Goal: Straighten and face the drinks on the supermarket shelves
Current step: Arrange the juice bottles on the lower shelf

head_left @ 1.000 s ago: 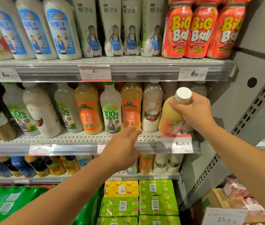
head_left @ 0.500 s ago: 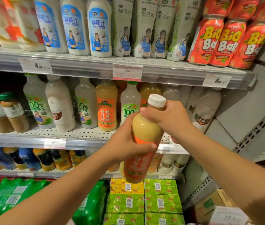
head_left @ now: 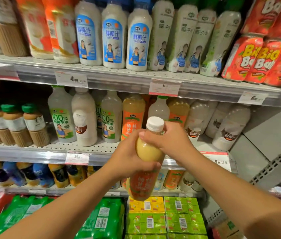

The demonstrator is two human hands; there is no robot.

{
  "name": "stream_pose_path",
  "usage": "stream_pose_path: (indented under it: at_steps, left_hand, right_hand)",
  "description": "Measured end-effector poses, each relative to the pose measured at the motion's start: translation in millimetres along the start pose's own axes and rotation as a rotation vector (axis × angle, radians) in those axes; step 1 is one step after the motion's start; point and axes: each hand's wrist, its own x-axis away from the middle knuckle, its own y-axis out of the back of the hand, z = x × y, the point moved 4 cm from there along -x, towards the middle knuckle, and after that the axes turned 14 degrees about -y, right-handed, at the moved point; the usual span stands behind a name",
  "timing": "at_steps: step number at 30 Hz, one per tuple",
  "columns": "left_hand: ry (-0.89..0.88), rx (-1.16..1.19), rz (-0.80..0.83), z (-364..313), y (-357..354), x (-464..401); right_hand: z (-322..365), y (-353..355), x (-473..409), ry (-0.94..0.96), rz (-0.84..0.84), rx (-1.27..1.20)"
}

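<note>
Bottle [head_left: 146, 163] now off shelf (both-handed).

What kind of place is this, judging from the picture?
Most likely a supermarket drinks aisle: metal shelves packed with rows of bottled drinks, price tags clipped along the shelf edges, and stacked juice cartons below.

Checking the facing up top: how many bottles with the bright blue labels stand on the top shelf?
3, side by side in the front row of the top shelf: left, middle, right, above the 4.00 price tag. More may be hidden behind them.
</note>
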Motion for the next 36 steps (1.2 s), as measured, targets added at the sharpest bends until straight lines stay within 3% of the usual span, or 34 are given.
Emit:
stream_pose_path:
  at_steps: [3, 4, 7, 9, 13, 17, 23, 26, 30, 36]
  left_hand:
    - [0.058, -0.009, -0.082, 17, 14, 4]
    - [0.085, -0.007, -0.106, 24, 19, 7]
    - [0.122, -0.072, -0.117, 38, 30, 13]
    - [0.128, -0.126, -0.121, 42, 36, 18]
    - [0.142, -0.145, -0.161, 47, 44, 29]
    - [0.162, -0.135, -0.208, 51, 49, 37]
    - [0.153, -0.142, -0.234, 49, 49, 38]
    - [0.147, -0.127, -0.235, 44, 46, 35]
    - [0.117, -0.123, -0.244, 36, 40, 33]
    - [0.026, -0.122, -0.273, 22, 37, 26]
  right_hand:
    - [-7, 15, -16, -0.075, 0.243, 0.033]
    - [-11, 28, -28, -0.103, 0.201, 0.049]
    - [-17, 63, -70, -0.184, -0.144, 0.101]
    - [-11, 64, -91, -0.201, -0.258, 0.151]
    - [7, 43, -123, -0.312, -0.198, 0.103]
    - [12, 34, -137, -0.351, -0.158, 0.296]
    - [3, 47, -121, -0.209, -0.4, 0.433]
    - [-13, 51, -110, -0.14, -0.408, 0.268]
    - [-38, 34, -95, -0.148, -0.235, -0.251]
    - [-52, 55, -69, -0.064, -0.33, -0.408]
